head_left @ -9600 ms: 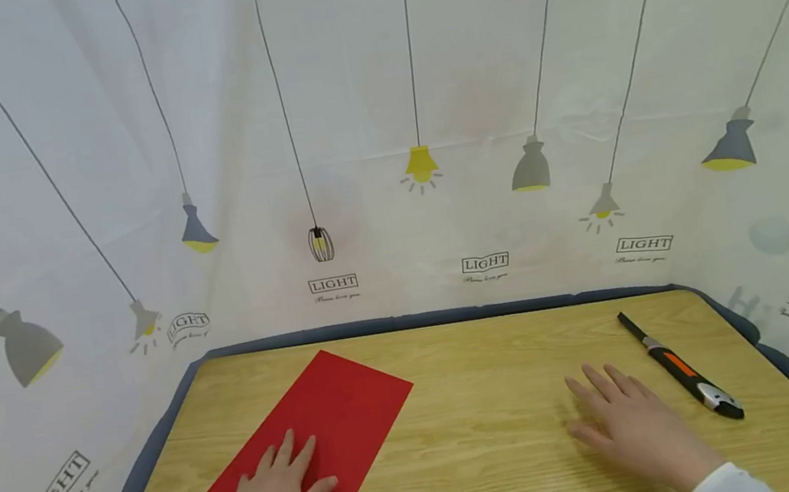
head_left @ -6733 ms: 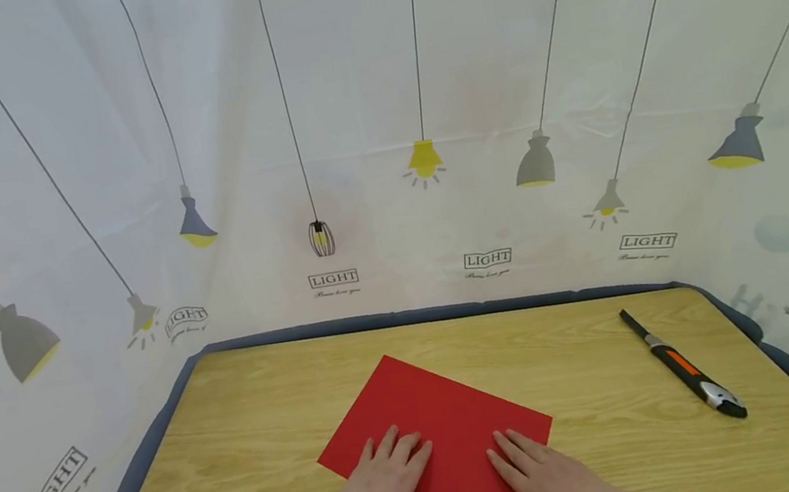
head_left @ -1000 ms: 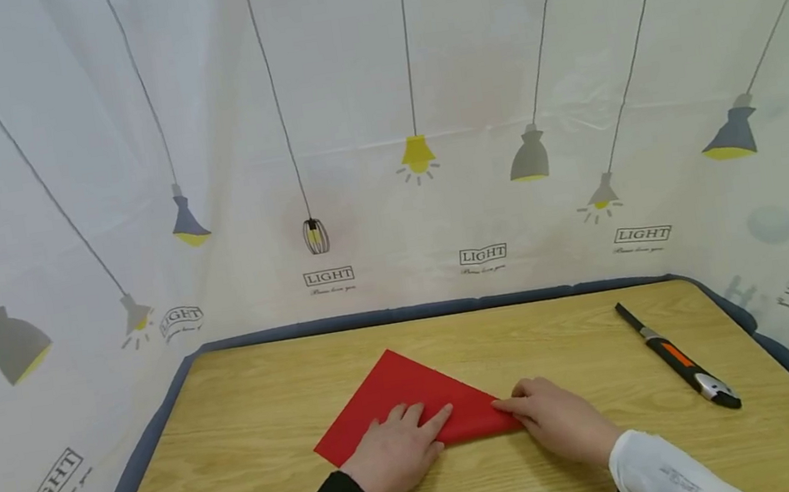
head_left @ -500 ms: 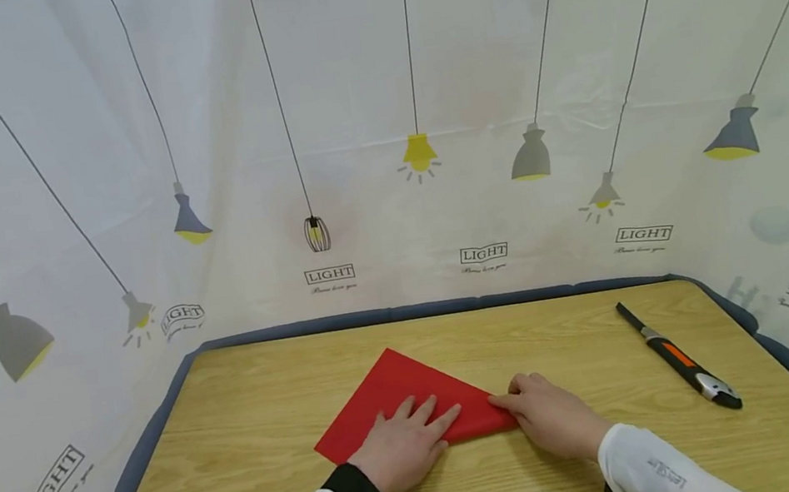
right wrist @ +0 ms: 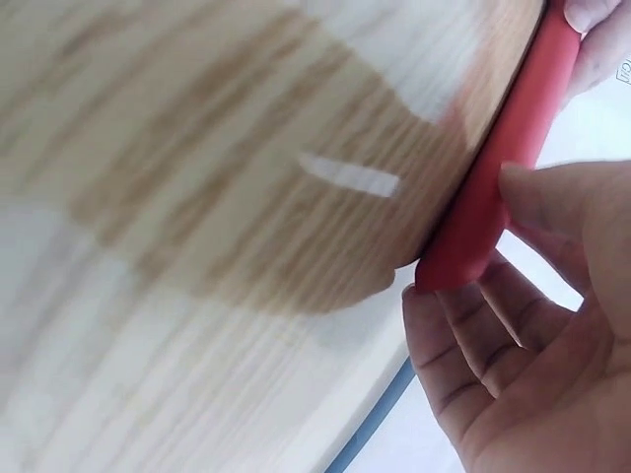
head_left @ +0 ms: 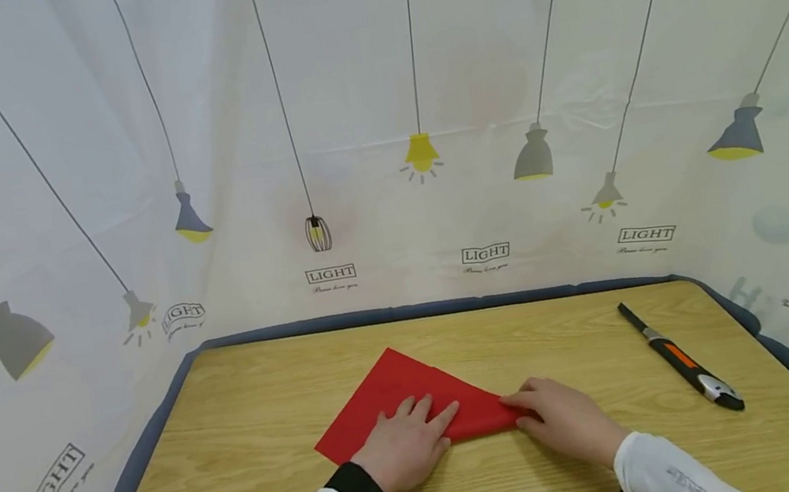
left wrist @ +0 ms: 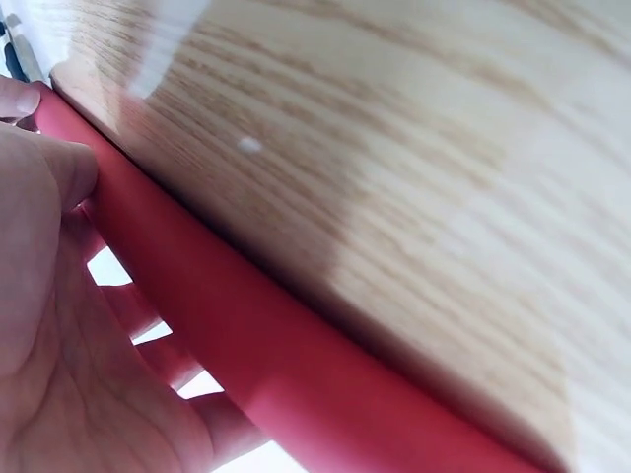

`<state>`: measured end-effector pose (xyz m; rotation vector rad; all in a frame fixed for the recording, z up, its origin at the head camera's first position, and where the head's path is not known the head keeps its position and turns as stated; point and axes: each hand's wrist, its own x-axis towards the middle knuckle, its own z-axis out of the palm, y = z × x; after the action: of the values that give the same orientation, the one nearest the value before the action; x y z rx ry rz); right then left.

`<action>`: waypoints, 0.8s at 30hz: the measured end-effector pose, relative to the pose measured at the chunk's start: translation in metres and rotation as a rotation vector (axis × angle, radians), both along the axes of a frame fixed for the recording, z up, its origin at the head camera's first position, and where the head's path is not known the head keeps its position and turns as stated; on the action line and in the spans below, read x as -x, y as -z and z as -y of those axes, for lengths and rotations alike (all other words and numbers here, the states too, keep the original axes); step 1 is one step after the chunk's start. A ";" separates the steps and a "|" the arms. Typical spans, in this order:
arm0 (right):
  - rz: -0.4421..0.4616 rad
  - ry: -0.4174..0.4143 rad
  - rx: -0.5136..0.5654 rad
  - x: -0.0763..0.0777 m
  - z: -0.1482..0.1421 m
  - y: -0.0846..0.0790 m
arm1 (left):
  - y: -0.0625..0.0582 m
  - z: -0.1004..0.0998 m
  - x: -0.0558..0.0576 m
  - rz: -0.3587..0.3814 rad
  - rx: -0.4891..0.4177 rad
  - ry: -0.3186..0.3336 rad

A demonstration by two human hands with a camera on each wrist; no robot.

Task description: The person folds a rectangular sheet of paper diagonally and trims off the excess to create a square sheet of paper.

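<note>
A sheet of red paper [head_left: 379,404] lies in the middle of the table, doubled over so its near side forms a rounded, bulging fold. My left hand [head_left: 402,449] rests on top with its fingers spread and fairly straight. In the left wrist view, the thumb of the left hand [left wrist: 59,296] touches the fold. At the paper's right corner, my right hand [head_left: 566,419] pinches the folded layers between thumb and fingers. The right wrist view shows the right hand [right wrist: 532,325] with its thumb on the red fold [right wrist: 483,212] and fingertips at its end.
A black utility knife [head_left: 684,363] with an orange inlay lies at the right of the wooden table [head_left: 236,411]. Grey-blue edging [head_left: 389,315] runs along the back and sides. Behind hangs a white curtain [head_left: 355,75] printed with lamps.
The left hand slid the paper from the left to the middle, where both hands met it. Its near part has since been folded over. Lately the right hand shifted slightly right.
</note>
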<state>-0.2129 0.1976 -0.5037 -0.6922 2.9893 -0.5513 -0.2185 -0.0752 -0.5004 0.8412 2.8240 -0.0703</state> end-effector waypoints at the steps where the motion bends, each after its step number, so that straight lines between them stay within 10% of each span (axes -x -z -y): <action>1: -0.009 -0.007 -0.001 0.000 0.000 0.000 | -0.001 0.000 0.000 0.005 -0.003 -0.003; 13: -0.035 -0.028 -0.037 0.004 0.004 0.002 | -0.003 0.001 0.001 -0.001 0.014 0.010; 24: 0.052 0.140 0.075 -0.007 -0.003 -0.002 | -0.002 0.000 -0.001 -0.021 0.033 0.007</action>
<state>-0.2062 0.2011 -0.5020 -0.4669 2.9982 -0.6797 -0.2178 -0.0751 -0.4983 0.8475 2.8315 -0.1269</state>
